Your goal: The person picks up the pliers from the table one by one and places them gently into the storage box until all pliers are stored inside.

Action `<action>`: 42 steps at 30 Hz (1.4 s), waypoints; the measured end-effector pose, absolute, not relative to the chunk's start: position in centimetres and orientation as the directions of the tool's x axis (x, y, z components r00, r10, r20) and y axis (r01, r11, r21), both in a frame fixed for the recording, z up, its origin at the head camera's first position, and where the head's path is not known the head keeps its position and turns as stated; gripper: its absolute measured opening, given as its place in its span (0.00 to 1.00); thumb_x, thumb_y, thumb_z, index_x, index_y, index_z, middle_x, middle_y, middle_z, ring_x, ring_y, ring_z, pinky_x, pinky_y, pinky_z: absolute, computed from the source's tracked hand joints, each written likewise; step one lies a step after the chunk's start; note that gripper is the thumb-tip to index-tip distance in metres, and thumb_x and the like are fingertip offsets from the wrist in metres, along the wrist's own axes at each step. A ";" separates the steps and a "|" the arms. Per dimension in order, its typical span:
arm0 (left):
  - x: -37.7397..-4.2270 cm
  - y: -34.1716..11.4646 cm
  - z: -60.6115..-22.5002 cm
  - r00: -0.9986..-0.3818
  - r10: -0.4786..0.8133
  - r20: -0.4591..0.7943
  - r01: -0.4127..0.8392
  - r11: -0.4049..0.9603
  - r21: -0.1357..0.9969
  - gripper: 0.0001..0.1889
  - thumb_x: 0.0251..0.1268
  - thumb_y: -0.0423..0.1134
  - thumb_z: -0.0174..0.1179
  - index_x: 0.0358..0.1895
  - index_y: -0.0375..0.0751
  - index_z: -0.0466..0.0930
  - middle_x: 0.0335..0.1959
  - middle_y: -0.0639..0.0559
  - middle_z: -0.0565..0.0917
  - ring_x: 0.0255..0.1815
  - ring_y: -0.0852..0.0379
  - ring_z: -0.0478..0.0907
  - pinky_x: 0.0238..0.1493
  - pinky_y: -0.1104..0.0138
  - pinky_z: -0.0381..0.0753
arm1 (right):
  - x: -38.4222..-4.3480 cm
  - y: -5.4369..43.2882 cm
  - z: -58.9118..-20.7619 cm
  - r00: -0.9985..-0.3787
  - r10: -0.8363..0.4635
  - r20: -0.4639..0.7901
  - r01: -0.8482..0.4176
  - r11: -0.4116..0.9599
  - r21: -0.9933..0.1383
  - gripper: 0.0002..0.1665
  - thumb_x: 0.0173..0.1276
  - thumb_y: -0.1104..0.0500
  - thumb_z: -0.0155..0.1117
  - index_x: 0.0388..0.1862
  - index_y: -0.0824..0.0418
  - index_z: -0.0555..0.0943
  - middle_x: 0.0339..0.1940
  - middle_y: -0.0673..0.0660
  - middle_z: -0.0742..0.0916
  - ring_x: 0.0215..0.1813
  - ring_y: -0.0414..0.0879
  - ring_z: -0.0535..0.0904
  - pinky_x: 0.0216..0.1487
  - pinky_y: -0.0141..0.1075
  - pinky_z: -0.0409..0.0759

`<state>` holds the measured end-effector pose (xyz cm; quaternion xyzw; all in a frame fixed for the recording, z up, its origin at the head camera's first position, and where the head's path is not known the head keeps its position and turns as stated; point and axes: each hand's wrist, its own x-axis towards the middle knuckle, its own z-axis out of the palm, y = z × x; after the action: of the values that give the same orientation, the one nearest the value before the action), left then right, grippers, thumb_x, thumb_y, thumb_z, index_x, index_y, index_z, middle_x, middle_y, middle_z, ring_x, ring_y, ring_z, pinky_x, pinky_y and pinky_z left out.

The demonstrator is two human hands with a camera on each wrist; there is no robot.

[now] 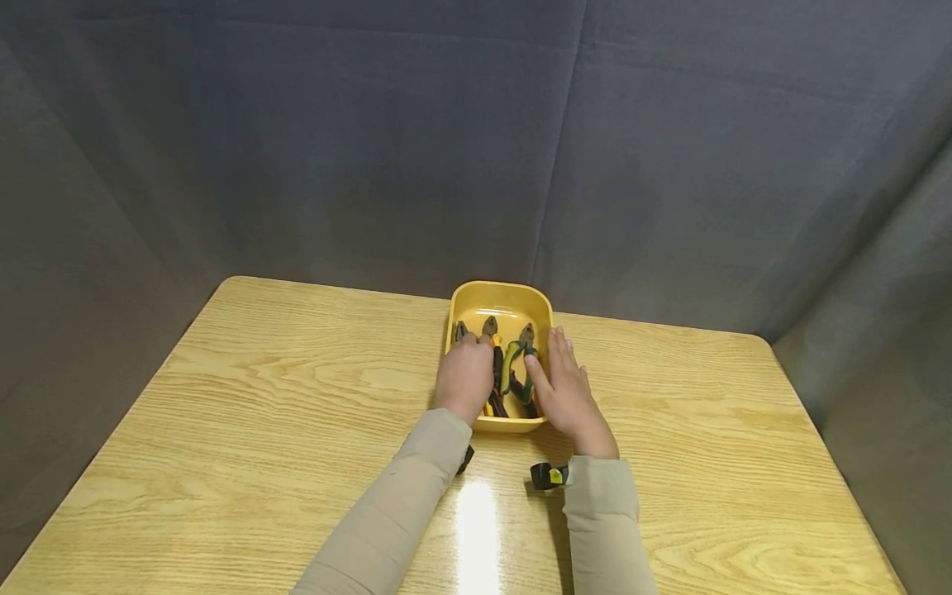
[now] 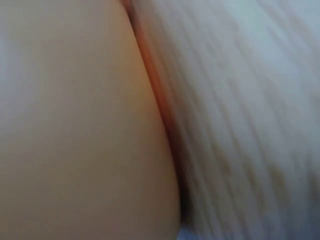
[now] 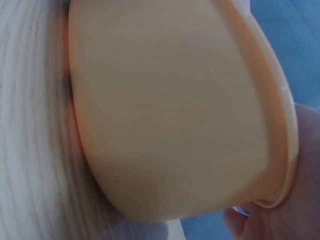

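Note:
A yellow plastic bin (image 1: 502,426) sits on the table and holds several pliers. My left hand (image 1: 464,376) reaches over its left side, fingers curled down on the leftmost pliers (image 1: 461,329); the handles are hidden under the hand. Beside it lie pliers with dark and orange handles (image 1: 497,364). Green-handled pliers (image 1: 511,364) lie at the right, handles spread. My right hand (image 1: 571,397) holds the bin's right wall, thumb over the rim and fingers along the outside. In the right wrist view, that hand (image 3: 270,220) meets the bin's rim (image 3: 285,125). The left wrist view shows only the bin wall (image 2: 75,125) close up.
The wooden table (image 1: 312,388) extends around the bin, and a grey curtain (image 1: 372,149) hangs behind its far edge. Black wrist-camera gear (image 1: 546,476) sits by the right sleeve (image 1: 602,512). Light glares off the table in front of the bin.

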<state>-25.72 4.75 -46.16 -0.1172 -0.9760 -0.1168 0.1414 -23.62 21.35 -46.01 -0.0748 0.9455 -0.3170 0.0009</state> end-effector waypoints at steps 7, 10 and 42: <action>-25.6 4.7 -46.2 -0.932 0.200 0.302 0.274 0.935 0.224 0.14 0.74 0.33 0.61 0.58 0.32 0.83 0.44 0.41 0.84 0.41 0.49 0.85 0.40 0.63 0.87 | -23.6 21.4 -46.1 -0.989 -0.140 0.045 -0.138 0.786 -0.603 0.47 0.83 0.35 0.32 0.84 0.66 0.41 0.85 0.64 0.45 0.84 0.62 0.37 0.76 0.67 0.38; -25.6 4.6 -46.2 -0.930 0.199 0.310 0.280 0.929 0.242 0.15 0.74 0.34 0.61 0.59 0.33 0.82 0.44 0.41 0.84 0.41 0.49 0.85 0.41 0.63 0.87 | -23.5 21.5 -46.1 -0.990 -0.140 0.037 -0.133 0.787 -0.602 0.48 0.82 0.34 0.32 0.84 0.66 0.40 0.85 0.63 0.45 0.84 0.61 0.37 0.77 0.67 0.38; -26.4 0.4 -46.3 -0.723 0.406 0.560 0.649 0.677 0.347 0.13 0.74 0.30 0.55 0.56 0.35 0.81 0.54 0.42 0.80 0.54 0.46 0.80 0.53 0.59 0.83 | -24.0 22.9 -47.4 -0.989 -0.085 0.125 -0.144 0.770 -0.621 0.43 0.84 0.42 0.42 0.83 0.67 0.48 0.82 0.70 0.55 0.82 0.68 0.46 0.76 0.66 0.47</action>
<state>-26.40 0.37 -46.32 -0.2970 -0.8877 -0.2708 0.2248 -24.02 22.88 -47.37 -0.0609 0.9398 -0.3333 -0.0448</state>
